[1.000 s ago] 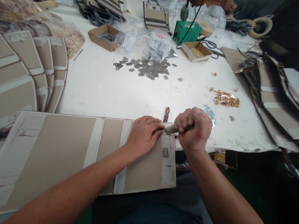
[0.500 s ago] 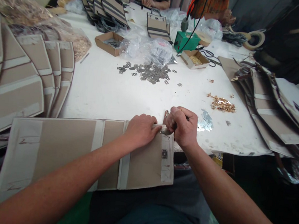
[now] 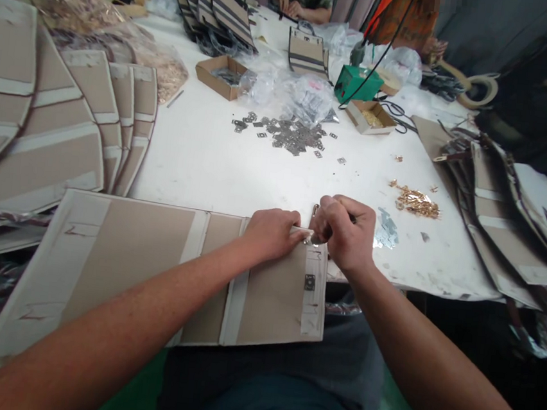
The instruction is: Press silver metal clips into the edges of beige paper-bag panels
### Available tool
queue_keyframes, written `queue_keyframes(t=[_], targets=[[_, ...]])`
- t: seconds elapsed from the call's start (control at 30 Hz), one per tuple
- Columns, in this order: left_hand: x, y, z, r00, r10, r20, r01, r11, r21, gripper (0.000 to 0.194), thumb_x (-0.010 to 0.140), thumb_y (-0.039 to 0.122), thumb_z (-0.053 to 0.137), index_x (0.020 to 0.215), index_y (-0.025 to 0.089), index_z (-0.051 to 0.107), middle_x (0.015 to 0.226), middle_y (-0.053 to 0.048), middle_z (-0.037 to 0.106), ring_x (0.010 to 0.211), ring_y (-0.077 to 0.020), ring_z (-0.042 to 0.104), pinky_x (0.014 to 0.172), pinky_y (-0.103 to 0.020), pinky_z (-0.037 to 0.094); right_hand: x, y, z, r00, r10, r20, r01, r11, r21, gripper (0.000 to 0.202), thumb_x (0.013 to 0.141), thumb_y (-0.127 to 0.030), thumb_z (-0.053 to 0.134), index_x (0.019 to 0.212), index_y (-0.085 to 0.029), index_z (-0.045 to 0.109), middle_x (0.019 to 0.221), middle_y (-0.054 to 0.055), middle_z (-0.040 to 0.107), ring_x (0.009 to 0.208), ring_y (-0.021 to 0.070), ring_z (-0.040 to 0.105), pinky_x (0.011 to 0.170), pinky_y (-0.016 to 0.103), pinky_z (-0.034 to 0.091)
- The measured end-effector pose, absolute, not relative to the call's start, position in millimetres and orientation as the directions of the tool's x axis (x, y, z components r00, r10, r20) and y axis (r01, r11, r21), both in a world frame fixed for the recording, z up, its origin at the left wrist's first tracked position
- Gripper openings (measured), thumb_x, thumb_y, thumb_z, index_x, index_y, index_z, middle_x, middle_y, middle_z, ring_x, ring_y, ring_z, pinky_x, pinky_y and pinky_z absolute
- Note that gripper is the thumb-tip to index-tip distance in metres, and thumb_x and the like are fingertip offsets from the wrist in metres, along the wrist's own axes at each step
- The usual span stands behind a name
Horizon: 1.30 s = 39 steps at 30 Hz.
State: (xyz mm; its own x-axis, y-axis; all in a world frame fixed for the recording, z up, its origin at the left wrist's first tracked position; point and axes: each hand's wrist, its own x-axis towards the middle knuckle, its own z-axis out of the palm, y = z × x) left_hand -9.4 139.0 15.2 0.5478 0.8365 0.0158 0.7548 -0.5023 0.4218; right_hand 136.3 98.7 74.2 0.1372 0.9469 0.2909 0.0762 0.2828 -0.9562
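Note:
A long beige panel with pale strips (image 3: 144,238) lies over the table's front edge and the lap. My left hand (image 3: 273,234) grips its far edge near the right end, fingers pressed together. Closed in a fist, my right hand (image 3: 348,231) holds a small tool at the panel's top right corner; most of the tool is hidden by the fingers. A small brown strap piece with a metal fitting (image 3: 314,214) shows between the hands. On the panel's right strip sits a dark square metal plate (image 3: 310,282).
Beige panels (image 3: 62,139) fan out at the left, and more panels (image 3: 514,215) are stacked at the right. Metal plates (image 3: 297,136), golden fasteners (image 3: 419,201), silvery pieces (image 3: 387,229), open boxes (image 3: 371,118) and a green device (image 3: 357,84) are on the table. Another person's hands (image 3: 288,1) are beyond.
The view has shifted, so the table things appear further right. Both hands stay at the panel's corner, with the right hand's grip much the same.

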Motion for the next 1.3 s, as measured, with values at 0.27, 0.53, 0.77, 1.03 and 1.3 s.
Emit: queue_keyframes(t=[0.27,0.53,0.77,1.03,1.3], targets=[[-10.4,138.2,13.0,0.573,0.818,0.039,0.744,-0.540,0.395,0.035,0.106,0.041,0.044,0.103,0.021,0.072,0.096,-0.007,0.076,0.083,-0.0206,0.066,0.070,-0.032,0.040,127.9,104.3,80.1,0.030,0.963,0.267,0.281,0.248,-0.927,0.051,0.097,-0.029,0.064,0.050,-0.023,0.047,0.048,-0.004,0.043,0.046,0.0106,0.041,0.046,0.031,0.033],[-8.6,142.7,7.6,0.571,0.820,0.032,0.748,-0.536,0.392,0.035,0.106,0.039,0.041,0.106,0.022,0.072,0.099,-0.009,0.076,0.087,-0.0236,0.067,0.073,-0.035,0.043,131.9,99.9,76.0,0.086,0.952,0.295,0.090,0.287,-0.954,0.052,0.098,-0.038,0.065,0.052,-0.025,0.045,0.047,-0.004,0.044,0.041,0.0111,0.040,0.041,0.031,0.032],[-6.9,139.9,8.1,0.550,0.834,0.047,0.767,-0.526,0.368,0.034,0.105,0.043,0.044,0.100,0.025,0.072,0.095,-0.007,0.077,0.085,-0.0252,0.069,0.066,-0.035,0.040,143.1,95.9,73.1,0.169,0.895,0.414,0.014,0.417,-0.909,0.051,0.098,-0.040,0.062,0.052,-0.026,0.045,0.046,-0.004,0.042,0.041,0.0110,0.037,0.041,0.031,0.030],[-6.5,128.4,24.7,0.544,0.827,0.143,0.765,-0.558,0.320,0.031,0.105,0.038,0.045,0.111,0.021,0.071,0.113,-0.010,0.073,0.108,-0.0276,0.064,0.090,-0.041,0.049,151.6,92.2,53.2,0.138,0.925,0.355,0.040,0.353,-0.935,0.050,0.098,-0.041,0.062,0.054,-0.025,0.046,0.047,-0.004,0.044,0.043,0.0117,0.041,0.045,0.031,0.033],[-38.5,-5.4,3.3,0.824,0.559,0.097,0.530,-0.819,0.217,0.098,0.086,0.074,0.069,0.160,0.017,0.041,0.167,-0.019,0.040,0.156,-0.0391,0.031,0.132,-0.062,0.009,154.0,90.9,63.8,0.116,0.934,0.338,0.104,0.327,-0.939,0.052,0.099,-0.041,0.062,0.052,-0.023,0.047,0.044,-0.005,0.047,0.043,0.0104,0.042,0.049,0.029,0.034]])
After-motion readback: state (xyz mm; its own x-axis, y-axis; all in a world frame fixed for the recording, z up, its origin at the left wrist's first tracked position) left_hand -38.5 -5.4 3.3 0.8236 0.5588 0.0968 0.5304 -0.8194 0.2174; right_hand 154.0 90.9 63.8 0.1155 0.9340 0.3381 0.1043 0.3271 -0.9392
